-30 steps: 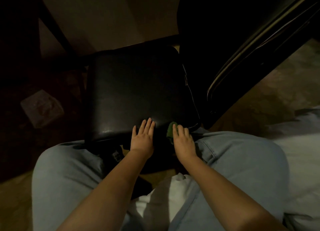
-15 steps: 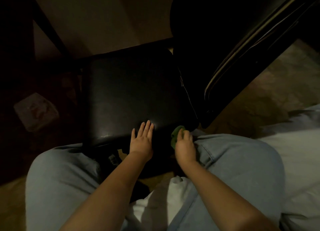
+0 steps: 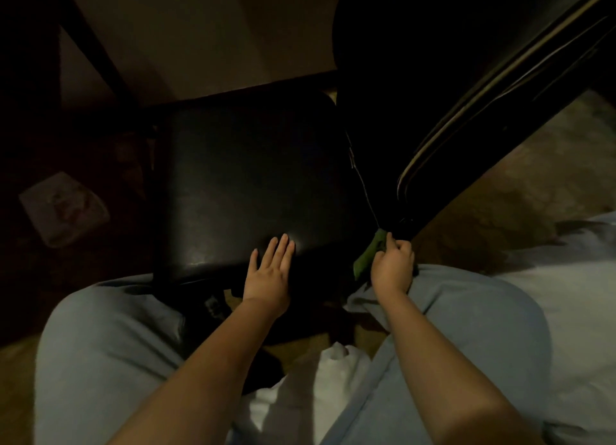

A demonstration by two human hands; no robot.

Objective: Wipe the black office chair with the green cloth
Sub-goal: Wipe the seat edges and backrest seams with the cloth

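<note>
The left hand [image 3: 268, 273] lies flat, fingers [image 3: 283, 249] straight, on the black office chair [image 3: 246, 184] seat; the right hand [image 3: 393, 264] grips the green cloth [image 3: 368, 256] at the seat's near right corner

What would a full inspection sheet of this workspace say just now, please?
Surface: black office chair seat, glossy, faint glare near its front edge.
Job's things: green cloth bunched at the seat's near right corner, below the backrest.
Clutter: crumpled pale plastic bag on the floor, left of the chair.
Grips: left hand flat on the seat's near edge; right hand grips the cloth.
Cables: nothing seen.
Surroundings: dim room, mottled floor, the person's light jeans in front.
</note>
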